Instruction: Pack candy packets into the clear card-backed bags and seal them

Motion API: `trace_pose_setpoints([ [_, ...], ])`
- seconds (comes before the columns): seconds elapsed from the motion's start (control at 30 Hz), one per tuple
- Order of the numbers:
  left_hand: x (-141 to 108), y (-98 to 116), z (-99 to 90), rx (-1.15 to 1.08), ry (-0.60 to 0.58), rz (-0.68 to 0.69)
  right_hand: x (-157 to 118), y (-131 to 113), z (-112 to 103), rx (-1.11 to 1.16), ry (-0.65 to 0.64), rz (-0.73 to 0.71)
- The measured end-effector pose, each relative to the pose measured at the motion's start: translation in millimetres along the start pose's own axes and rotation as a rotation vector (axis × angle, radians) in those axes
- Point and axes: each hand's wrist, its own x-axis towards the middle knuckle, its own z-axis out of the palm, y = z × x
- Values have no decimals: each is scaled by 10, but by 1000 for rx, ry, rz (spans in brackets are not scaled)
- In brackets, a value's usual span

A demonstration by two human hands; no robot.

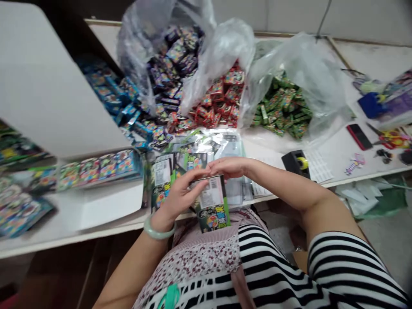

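A black and green printed packet (212, 204) with a white barcode label hangs over the table's front edge, near my lap. My left hand (185, 193), with a pale green bangle on the wrist, grips the packet's upper left side between thumb and fingers. At the packet's top edge my right hand (229, 166) has its fingers bent together and touching the left fingertips; whatever they pinch is too small to make out. More printed packets (161, 182) and clear plastic sleeves (233, 148) lie just behind and beside the hands.
Plastic bags spill purple (174, 60), red (219, 98) and green (285, 107) small packs along the back. Blue packs (128, 111) lie left, behind an open white box (99, 169) holding packs. On the right are a tape dispenser (296, 163), a phone (359, 136) and scissors (391, 139).
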Motion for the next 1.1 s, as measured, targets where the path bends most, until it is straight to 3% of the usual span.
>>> trace_pose_setpoints([
  [0.07, -14, -73, -125, 35, 128, -116, -86, 138, -335, -179, 204, 81],
  [0.2, -43, -297, -389, -49, 611, -374, -466, 508, -1339, -420, 732, 249],
  [0.27, -35, -405, -444, -163, 754, -458, -608, 718, -1778, -521, 918, 361],
  [0.37, -38, -520, -398, -252, 769, -552, -622, 975, -2142, -628, 1055, 476],
  [0.53, -208, -630, -285, -141, 601, -583, -546, 1094, -2286, -691, 1122, 517],
  [0.7, -376, -749, -430, 146, 408, -552, -982, 1002, -2224, -662, 1221, 408],
  [0.77, -368, -737, -481, 367, 333, -507, -1144, 954, -2042, -444, 1211, 222],
  [0.87, -258, -566, -419, 570, 330, -372, -1172, 837, -1582, 50, 988, -75],
  [0.93, -134, -373, -269, 438, 342, -314, -1058, 716, -1221, 228, 787, -156],
  [1.07, 113, -46, 131, -277, -14, -350, -741, 435, -613, 312, 561, -203],
  [1.1, 149, -2, 214, -329, -41, -358, -676, 380, -507, 311, 543, -213],
])
